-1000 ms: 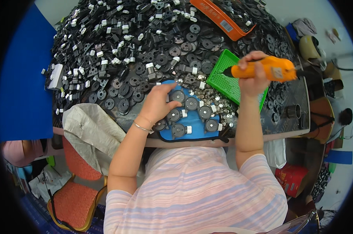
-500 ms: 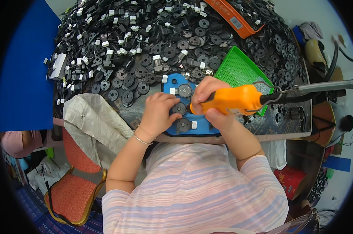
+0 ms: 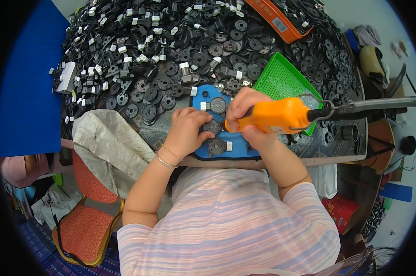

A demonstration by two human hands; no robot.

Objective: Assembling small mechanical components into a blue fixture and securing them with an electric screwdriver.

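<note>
My right hand is wrapped round an orange electric screwdriver. The tool lies nearly level, its tip pointing left at the middle black disc part; the exact contact is hidden. With thumb and fingers curved round that disc part, my left hand steadies it on a blue work mat or fixture. On the same blue base, another black disc part with a white end sits just beyond, and a third disc part sits nearer me, its white end facing right.
Black discs and white-tipped parts heap across the far table. A green perforated basket tilts beyond the screwdriver, near an orange box. A metal arm meets the tool's rear from the right. Pale cloth hangs over the left table edge.
My hands, the screwdriver and the disc parts keep almost the same places. The whole view has shifted very slightly.
</note>
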